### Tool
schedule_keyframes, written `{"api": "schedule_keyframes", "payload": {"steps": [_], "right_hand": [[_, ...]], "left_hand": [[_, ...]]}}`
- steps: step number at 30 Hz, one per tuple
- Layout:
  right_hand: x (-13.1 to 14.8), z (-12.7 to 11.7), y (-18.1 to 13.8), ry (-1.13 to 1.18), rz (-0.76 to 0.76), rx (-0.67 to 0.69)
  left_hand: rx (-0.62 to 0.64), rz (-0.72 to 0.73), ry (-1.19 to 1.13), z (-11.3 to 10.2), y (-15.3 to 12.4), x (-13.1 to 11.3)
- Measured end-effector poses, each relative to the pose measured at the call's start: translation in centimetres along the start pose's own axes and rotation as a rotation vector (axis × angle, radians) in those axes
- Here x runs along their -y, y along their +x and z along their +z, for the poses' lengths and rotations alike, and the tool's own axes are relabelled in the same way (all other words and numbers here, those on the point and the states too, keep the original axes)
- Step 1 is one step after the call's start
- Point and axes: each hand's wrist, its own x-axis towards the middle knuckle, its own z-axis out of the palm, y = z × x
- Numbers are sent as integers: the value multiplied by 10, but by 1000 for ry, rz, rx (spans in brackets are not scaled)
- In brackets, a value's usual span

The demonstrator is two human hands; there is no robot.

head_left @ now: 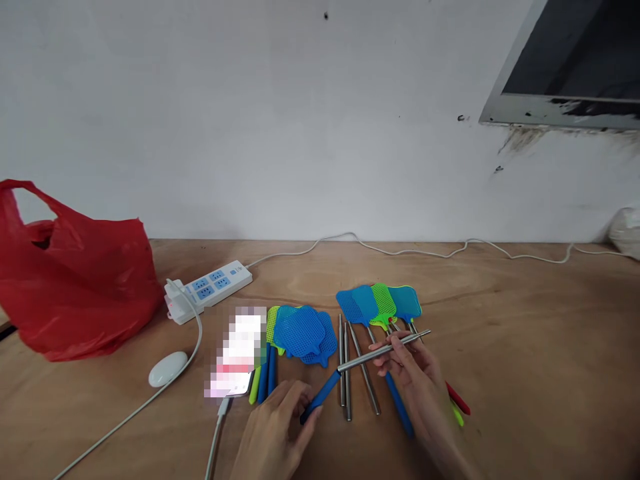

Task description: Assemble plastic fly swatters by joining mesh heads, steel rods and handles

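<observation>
My left hand [277, 433] pinches the blue grip end of a telescopic metal rod [370, 355]. My right hand [417, 380] holds the same rod nearer its bare silver tip, so it lies slanted above the table. Under the hands lie several loose metal rods [345, 373]. Behind them sits a fan of small fly swatters [380, 303] with blue and green mesh heads. To the left is a pile of blue mesh swatter heads [300, 331] with blue and green handles.
A phone [237, 357] on a cable lies left of the swatter heads. A white power strip [207, 290], a white oval mouse-like object [167, 368] and a red plastic bag [70, 273] stand at the left. A cord runs along the wall on the wooden table [540, 347].
</observation>
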Motion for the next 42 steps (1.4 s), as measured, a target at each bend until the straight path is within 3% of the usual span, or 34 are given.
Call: {"api": "schedule_keyframes", "payload": {"steps": [6,11,16,21,27,32,36,42], "right_hand": [[0,-3,-2,-43,-4,-5],[-10,9,-11,-94,86,102],[-10,19,-13,-132,116,116],[-7,19,-8,-152,150,99],[-19,19,-13,-190,198,117],[-21,13,-8,-94,164,87],[-14,9,-1,-157,103,60],[-11,11,3,-452,95,259]], "left_hand": [[-91,61,7,-1,-1,2],[-117,166,-114,11,-1,-3],[-94,100,-202,24,-4,-6],[-86,56,-223,23,0,-8],[17,30,-219,25,7,-10],[16,6,-242,28,6,-5],[51,-13,-246,27,6,-3],[62,-40,-258,26,10,-7]]}}
